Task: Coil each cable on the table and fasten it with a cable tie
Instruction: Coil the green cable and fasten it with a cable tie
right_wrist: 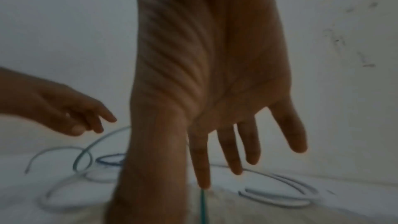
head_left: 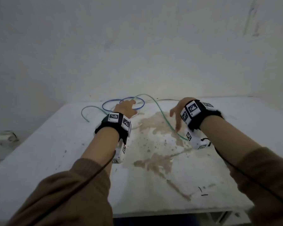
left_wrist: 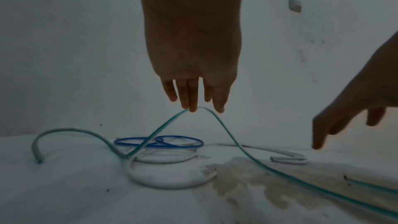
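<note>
Three loose cables on the white surface point(head_left: 55, 144), none tied yet. Green cable point(head_left: 167, 120) draped across the brown stain point(head_left: 153, 128), rising in an arch beyond it to the left grip point(head_left: 125, 107), pinched there at the fingertips point(left_wrist: 192, 106); far end trailing off to the left of the stain. Right grip point(head_left: 178, 111) spread wide over the stain's right edge, fingers straight, holding nothing, index tip just above the green run. Blue cable point(left_wrist: 158, 140) beyond the stain in two flat overlapping loops; white cable point(left_wrist: 172, 186) looping under it and off to the stain's right.

Thin, round, smooth plastic jackets, faintly glossy. Probably light and springy rather than limp: holds its curve, likely to uncoil if let go. Best taken near one end, then gathered loop by loop into a closed palm, with a firm pinch where the turns cross. Surface matt, gritty, blotched.
</note>
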